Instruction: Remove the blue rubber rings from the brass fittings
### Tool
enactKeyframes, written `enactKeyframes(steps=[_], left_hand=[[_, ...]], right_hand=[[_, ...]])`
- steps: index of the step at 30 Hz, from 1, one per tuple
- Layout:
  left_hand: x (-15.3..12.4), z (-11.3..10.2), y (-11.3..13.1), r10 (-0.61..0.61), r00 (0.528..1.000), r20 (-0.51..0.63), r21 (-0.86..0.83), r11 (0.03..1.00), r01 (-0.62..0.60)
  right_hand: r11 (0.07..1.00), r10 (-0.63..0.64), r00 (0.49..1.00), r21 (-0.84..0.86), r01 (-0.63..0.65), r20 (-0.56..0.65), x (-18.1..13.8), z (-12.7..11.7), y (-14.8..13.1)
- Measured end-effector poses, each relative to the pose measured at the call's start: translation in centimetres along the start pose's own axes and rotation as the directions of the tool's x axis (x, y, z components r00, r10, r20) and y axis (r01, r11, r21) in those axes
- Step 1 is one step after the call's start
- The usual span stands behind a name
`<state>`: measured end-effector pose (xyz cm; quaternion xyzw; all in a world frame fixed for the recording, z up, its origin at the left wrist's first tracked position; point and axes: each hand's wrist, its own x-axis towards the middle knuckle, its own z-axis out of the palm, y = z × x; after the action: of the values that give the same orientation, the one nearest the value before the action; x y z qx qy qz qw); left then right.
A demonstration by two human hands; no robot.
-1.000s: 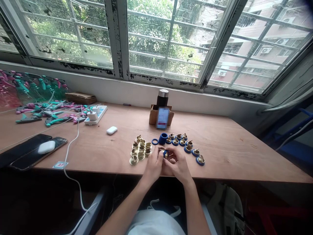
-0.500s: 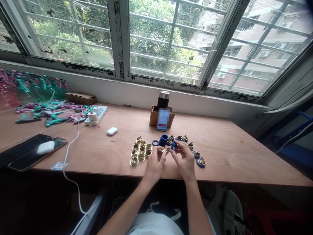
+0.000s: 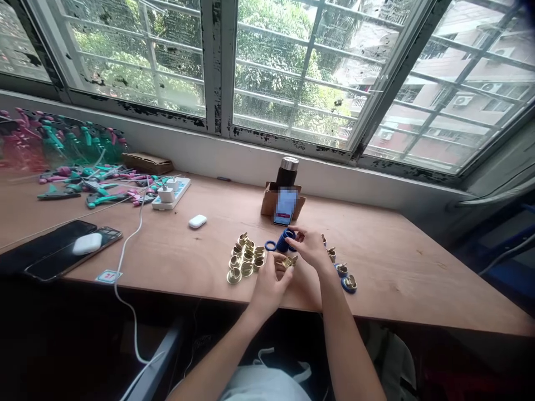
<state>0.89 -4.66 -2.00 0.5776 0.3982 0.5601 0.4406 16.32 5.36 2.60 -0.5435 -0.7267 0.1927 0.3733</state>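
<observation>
In my left hand (image 3: 270,278) is a gold-coloured metal piece (image 3: 290,262) with a raised part, pinched between thumb and fingers. My right hand (image 3: 311,245) reaches to the stack of blue rings (image 3: 281,243), its thumb and fingers closed around a blue ring (image 3: 290,234) at the top of the stack. Whether that ring touches the stack I cannot tell. A single blue ring (image 3: 270,245) lies flat left of the stack. Several similar gold pieces (image 3: 247,269) stand grouped left of my left hand. Right of my right hand, gold pieces seated in blue rings (image 3: 349,284) form a line, partly hidden by the hand.
A phone (image 3: 286,206) leans on a cardboard holder (image 3: 268,199) before a black bottle (image 3: 287,174). Leftward are a white earbud case (image 3: 198,221), a power strip (image 3: 171,195), teal and pink spray heads (image 3: 98,186), and dark phones (image 3: 71,250). A white cable (image 3: 132,236) crosses the table edge.
My right hand has moved with a blue ring from beside the left hand up to the ring stack. My left hand keeps the gold piece. The view has shifted slightly.
</observation>
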Motion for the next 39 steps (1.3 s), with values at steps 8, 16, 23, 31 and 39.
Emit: enactKeyframes(steps=[8, 16, 23, 31, 39], left_hand=[[0.0, 0.1, 0.2, 0.008, 1.0, 0.013, 0.012, 1.0, -0.009], [0.0, 0.0, -0.1, 0.009, 1.0, 0.017, 0.019, 1.0, -0.009], [-0.1, -0.1, -0.3, -0.005, 1.0, 0.004, 0.034, 0.999, 0.005], [-0.3, 0.0, 0.5, -0.015, 1.0, -0.02, 0.001, 1.0, 0.015], [-0.6, 0.2, 0.9, 0.029, 0.999, -0.039, -0.029, 0.999, -0.03]], right_hand=[[0.996, -0.033, 0.999, -0.08, 0.035, 0.017, 0.1, 0.0, -0.2], [0.995, -0.061, 0.998, -0.08, 0.062, 0.016, -0.1, 0.0, -0.2], [0.99, -0.142, 0.989, -0.021, 0.142, -0.029, -1.0, -0.6, -1.0], [0.934, 0.106, 0.976, 0.355, -0.031, -0.193, -6.7, -0.8, -1.9], [0.769, 0.113, 0.993, 0.637, -0.059, -0.045, -8.3, 0.9, -2.5]])
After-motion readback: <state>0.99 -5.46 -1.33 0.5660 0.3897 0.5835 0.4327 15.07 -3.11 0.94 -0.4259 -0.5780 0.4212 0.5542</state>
